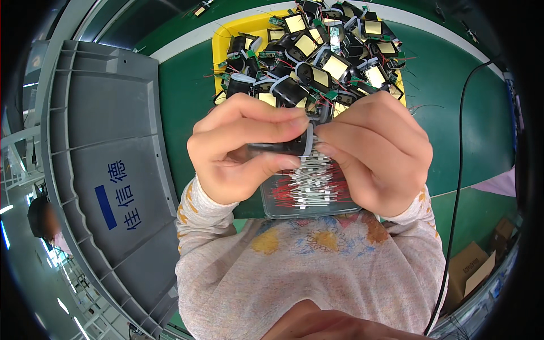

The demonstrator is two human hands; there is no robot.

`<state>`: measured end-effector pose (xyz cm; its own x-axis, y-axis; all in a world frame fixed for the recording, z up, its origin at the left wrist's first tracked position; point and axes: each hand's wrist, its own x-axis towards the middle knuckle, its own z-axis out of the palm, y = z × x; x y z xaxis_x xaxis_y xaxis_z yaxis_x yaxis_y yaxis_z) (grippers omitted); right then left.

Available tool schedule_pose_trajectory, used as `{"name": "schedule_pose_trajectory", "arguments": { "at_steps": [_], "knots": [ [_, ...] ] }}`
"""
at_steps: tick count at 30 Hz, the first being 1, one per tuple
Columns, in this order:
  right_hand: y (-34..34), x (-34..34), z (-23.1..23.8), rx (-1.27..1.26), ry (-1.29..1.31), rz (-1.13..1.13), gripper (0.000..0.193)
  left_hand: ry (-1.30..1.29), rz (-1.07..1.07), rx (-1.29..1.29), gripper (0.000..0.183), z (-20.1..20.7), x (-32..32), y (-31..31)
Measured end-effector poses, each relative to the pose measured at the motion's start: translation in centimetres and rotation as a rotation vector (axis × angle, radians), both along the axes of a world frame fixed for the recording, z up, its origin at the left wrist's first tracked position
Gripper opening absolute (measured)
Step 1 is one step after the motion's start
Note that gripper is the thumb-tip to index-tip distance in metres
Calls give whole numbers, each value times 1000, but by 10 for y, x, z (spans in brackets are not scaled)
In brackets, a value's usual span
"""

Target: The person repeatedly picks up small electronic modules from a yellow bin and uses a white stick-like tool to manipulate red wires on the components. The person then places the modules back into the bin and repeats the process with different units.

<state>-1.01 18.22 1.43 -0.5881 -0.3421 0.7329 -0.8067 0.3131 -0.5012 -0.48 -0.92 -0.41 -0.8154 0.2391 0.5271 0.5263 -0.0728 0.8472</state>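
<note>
My left hand (229, 150) is closed around a small black plastic housing (280, 148) with a pale grey rim facing right. Against that rim, my right hand (385, 153) holds its thumb and forefinger pinched together. Whatever sits between those right fingertips is too small and hidden to make out. Just below both hands is a clear plastic tray (309, 215) of red and white wires (313, 184) with small white connectors. Beyond the hands, a yellow bin (220, 62) is heaped with similar black housings (290, 90), many bearing pale yellow pads, green circuit boards and thin wires.
A large grey crate (113, 113) stands along the left side of the green table (436, 73). Down the right runs a black cable (462, 124). Cardboard boxes (473, 266) sit at the lower right. Another person (45, 221) is at the far left.
</note>
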Motion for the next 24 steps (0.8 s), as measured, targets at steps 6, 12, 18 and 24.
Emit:
{"name": "schedule_pose_trajectory", "arguments": {
  "at_steps": [6,12,18,24],
  "knots": [
    [-6,3,1,-31,43,-69,21,3,91,161,33,-10,11,13],
    [8,-16,14,-2,-235,74,25,-135,-53,276,35,-14,-1,14],
    [-4,-26,5,-497,-589,124,41,-592,-90,578,42,-4,-5,15],
    [-30,-24,12,-446,-676,162,43,-529,-58,619,43,-7,-4,14]
  ]
}}
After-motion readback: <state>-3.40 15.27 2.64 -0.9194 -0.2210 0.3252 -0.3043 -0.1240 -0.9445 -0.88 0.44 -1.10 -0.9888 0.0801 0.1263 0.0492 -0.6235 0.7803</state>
